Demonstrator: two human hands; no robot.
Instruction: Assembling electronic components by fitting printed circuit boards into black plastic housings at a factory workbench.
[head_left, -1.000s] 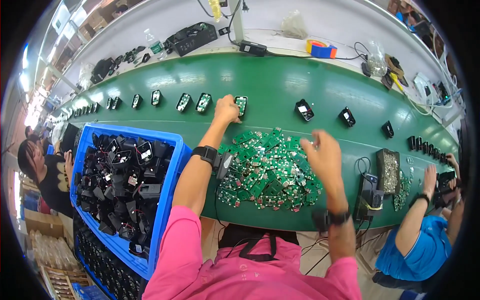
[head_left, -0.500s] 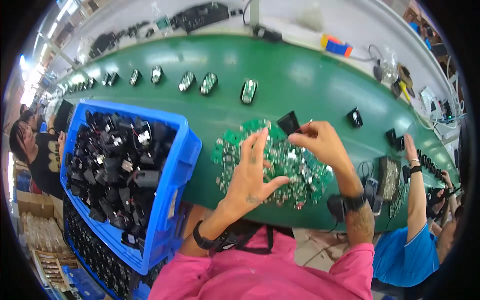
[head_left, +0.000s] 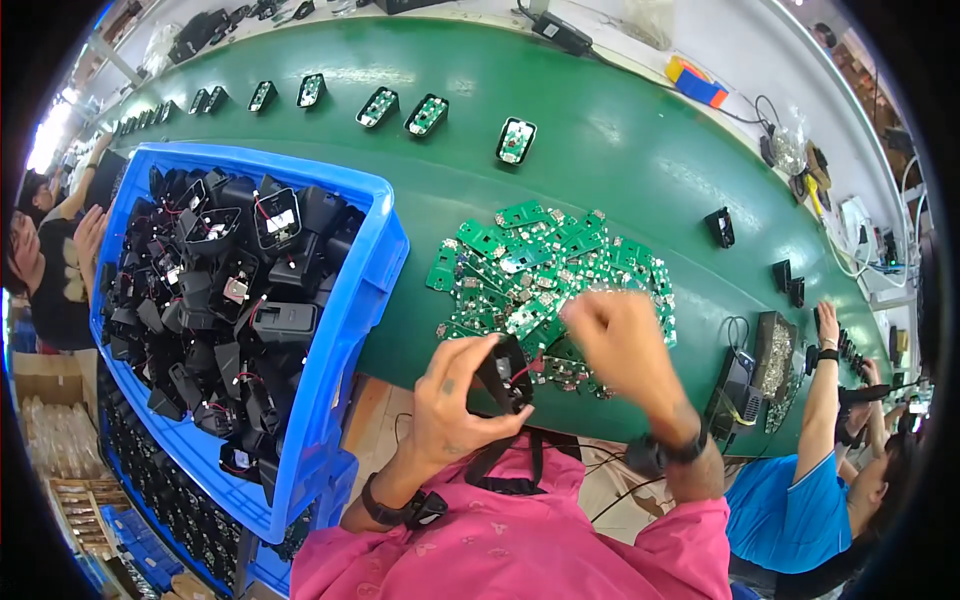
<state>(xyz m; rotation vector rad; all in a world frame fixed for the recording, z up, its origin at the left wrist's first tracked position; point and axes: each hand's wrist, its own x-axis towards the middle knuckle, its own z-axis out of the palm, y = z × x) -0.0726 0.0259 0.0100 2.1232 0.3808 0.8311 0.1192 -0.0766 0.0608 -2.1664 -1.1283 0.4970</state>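
My left hand [head_left: 455, 400] is closed around a black plastic housing [head_left: 503, 372] with a red wire, held close to my chest at the near edge of the green belt [head_left: 610, 150]. My right hand [head_left: 622, 345] is motion-blurred just right of it, fingers curled over the near side of a pile of small green circuit boards [head_left: 540, 260]. Whether it holds a board is unclear. Both wrists wear dark bands.
A blue crate [head_left: 372, 300] full of black housings stands at my left. Single housings with boards [head_left: 516, 140] lie in a row along the belt. A tray of small metal parts [head_left: 772, 345] sits at right, beside a co-worker's arm [head_left: 815, 400]. Another person [head_left: 50, 270] sits far left.
The black housing has passed from my right hand into my left, which drew back off the board pile toward my chest. My right hand dropped onto the pile's near side.
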